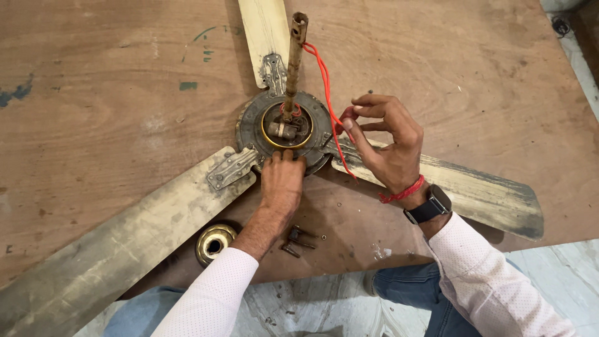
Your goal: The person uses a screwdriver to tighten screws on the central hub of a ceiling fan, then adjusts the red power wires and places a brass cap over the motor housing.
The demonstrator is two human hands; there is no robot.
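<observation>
Our left hand (282, 181) presses flat on fan motor (284, 128), near side. Right hand (387, 140) pinches red wire (324, 81). We think: wire-freeing step. Next needs gentle pull, motor held steady.

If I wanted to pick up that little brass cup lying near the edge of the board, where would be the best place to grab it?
Pinch the brass cup by its rim, coming from above. It lies with its open mouth facing up, so one finger could go into the centre hole and the thumb on the outer wall. The fan blade crowds its left side, so the right side looks freer.
</observation>
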